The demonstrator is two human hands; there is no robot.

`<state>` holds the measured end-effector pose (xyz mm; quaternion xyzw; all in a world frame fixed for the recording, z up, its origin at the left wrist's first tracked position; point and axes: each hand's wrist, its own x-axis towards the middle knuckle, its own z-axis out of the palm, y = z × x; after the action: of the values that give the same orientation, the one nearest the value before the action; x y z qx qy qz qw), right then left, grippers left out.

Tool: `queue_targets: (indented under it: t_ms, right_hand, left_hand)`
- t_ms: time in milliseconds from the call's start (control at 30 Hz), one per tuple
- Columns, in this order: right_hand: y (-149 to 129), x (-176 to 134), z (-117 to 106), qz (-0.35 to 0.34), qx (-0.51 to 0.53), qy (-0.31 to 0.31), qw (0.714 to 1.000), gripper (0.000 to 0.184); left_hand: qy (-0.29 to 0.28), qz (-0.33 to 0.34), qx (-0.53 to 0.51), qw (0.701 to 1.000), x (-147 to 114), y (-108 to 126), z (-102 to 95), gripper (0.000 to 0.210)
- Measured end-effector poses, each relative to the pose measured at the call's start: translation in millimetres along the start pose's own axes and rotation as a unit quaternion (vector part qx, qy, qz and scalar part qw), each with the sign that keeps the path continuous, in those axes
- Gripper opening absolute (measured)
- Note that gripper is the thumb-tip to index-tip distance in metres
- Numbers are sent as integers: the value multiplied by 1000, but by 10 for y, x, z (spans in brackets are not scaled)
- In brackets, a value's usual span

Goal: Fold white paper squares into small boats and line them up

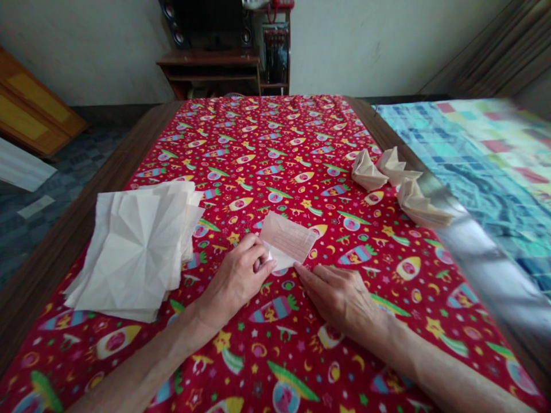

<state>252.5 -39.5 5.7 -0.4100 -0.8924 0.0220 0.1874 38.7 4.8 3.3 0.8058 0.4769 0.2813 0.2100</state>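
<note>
A small folded sheet of paper (pixel 289 236) lies flat in the middle of the table, with faint lines on its upper part and a whiter folded flap along its near edge. My left hand (pixel 241 265) has its fingers curled and pinched at the paper's left end, where they cover part of it. My right hand (pixel 340 289) rests on the cloth with the fingers stretched out, and its index fingertip touches the near right corner of the paper. Nothing shows inside the right hand.
A stack of creased paper sheets (pixel 133 246) lies at the left. Three folded paper shapes (pixel 368 171) stand near the right edge. A red patterned tablecloth (pixel 275 321) covers the table. Beyond it is a wooden desk (pixel 210 57); a checkered bedspread (pixel 456 155) is at the right.
</note>
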Motion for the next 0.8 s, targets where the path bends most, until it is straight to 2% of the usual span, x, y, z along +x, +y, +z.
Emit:
queue_targets:
  t_ms: [100, 200, 267, 367, 433, 800]
  right_hand:
    - [4, -7, 6, 2, 0, -2, 1000, 28]
    - [11, -27, 24, 8, 5, -8, 1000, 27]
    - [13, -34, 31, 12, 11, -12, 1000, 26]
    - [7, -21, 22, 15, 14, -12, 1000, 25]
    - [-2, -2, 8, 16, 12, -12, 1000, 25]
    - [-42, 32, 20, 28, -17, 24, 999, 25]
  left_hand:
    - [21, -10, 32, 999, -11, 20, 7, 18]
    - [41, 10, 107, 993, -36, 55, -4, 40]
    - [18, 75, 160, 984, -56, 78, -23, 34]
    - [-53, 205, 184, 960, -86, 105, -46, 31]
    - [-86, 240, 180, 950, -110, 119, -45, 33]
    - [-153, 184, 241, 941, -268, 196, -90, 47]
